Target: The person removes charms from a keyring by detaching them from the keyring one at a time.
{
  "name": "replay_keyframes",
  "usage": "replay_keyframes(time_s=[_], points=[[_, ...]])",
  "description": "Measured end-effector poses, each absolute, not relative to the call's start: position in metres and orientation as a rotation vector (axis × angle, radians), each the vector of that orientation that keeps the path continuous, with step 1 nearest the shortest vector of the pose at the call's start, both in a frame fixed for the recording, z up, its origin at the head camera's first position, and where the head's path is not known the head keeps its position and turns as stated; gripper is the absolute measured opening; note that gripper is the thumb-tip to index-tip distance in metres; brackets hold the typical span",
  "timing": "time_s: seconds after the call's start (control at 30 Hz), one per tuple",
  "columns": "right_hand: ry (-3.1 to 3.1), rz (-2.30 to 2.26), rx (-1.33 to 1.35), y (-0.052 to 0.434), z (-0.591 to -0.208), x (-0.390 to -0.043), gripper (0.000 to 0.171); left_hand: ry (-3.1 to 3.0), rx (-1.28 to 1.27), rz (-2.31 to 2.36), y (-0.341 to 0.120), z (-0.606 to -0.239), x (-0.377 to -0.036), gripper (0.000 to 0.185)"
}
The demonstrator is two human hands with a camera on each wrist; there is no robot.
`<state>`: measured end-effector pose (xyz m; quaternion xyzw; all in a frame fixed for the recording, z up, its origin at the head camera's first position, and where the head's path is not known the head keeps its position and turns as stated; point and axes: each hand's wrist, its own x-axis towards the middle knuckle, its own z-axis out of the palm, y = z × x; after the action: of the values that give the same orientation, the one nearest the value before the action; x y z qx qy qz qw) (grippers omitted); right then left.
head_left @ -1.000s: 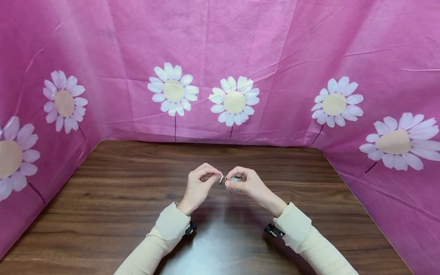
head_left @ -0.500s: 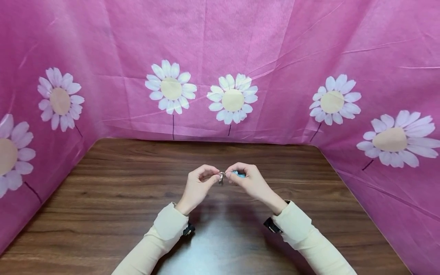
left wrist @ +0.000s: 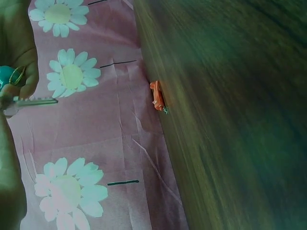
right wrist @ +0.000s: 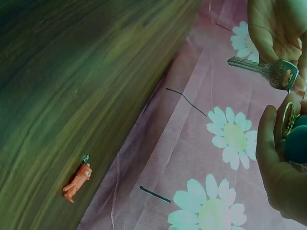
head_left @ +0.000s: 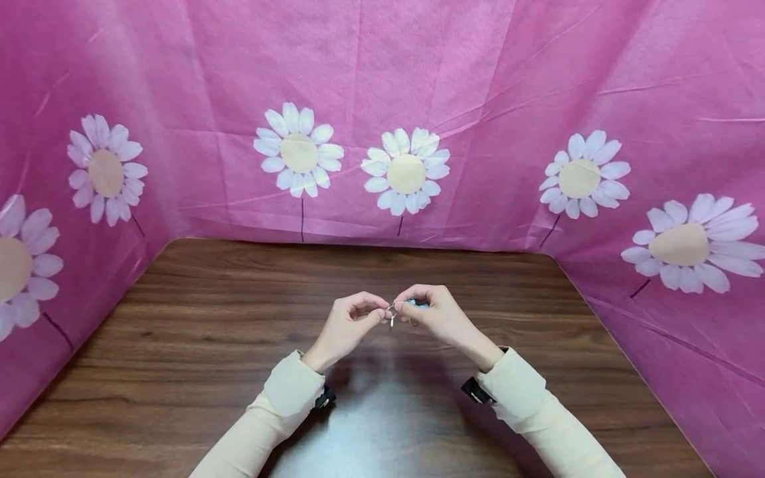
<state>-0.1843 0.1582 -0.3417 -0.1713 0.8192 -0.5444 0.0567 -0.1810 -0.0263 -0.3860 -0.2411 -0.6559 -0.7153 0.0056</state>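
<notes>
My left hand point(head_left: 349, 325) and right hand point(head_left: 436, 318) meet fingertip to fingertip above the table. A metal key point(right wrist: 259, 69) hangs from a thin split ring point(head_left: 391, 307) between them. Left thumb and fingers pinch this ring at its left side; right thumb and forefinger pinch it at the other. Within my right hand's curled fingers sits a rounded blue charm point(right wrist: 297, 143) with a gold ring point(right wrist: 289, 119), mostly hidden by the fingers in the head view. In the left wrist view the key point(left wrist: 36, 101) points away from the fingers.
A small orange figure charm point(right wrist: 77, 182) with a metal clasp lies on the brown wooden table point(head_left: 209, 345), near its far edge in the wrist views. Pink cloth point(head_left: 478, 66) printed with white daisies stands around the back and sides.
The hands were slightly apart, then came together at the ring. The right fingers have closed over the gold ring and charm, and the key now hangs lower between the hands.
</notes>
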Motion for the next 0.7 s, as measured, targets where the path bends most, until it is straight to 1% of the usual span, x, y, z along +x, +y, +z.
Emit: replay_keyframes(time_s=[0.23, 0.4, 0.7], points=[[2.483, -1.579, -0.578, 0.162, -0.336, -0.184, 0.015, -2.087, -0.791, -2.273, -0.026, -0.384, -0.183, 0.014], [2.564, -1.461, -0.591, 0.167, -0.336, -0.184, 0.009, -2.152, -0.802, -2.226, -0.028, -0.384, -0.184, 0.014], [2.659, -1.320, -0.685, 0.172, -0.339, -0.183, 0.010, -2.172, -0.869, -2.274, -0.031, -0.387, -0.182, 0.017]])
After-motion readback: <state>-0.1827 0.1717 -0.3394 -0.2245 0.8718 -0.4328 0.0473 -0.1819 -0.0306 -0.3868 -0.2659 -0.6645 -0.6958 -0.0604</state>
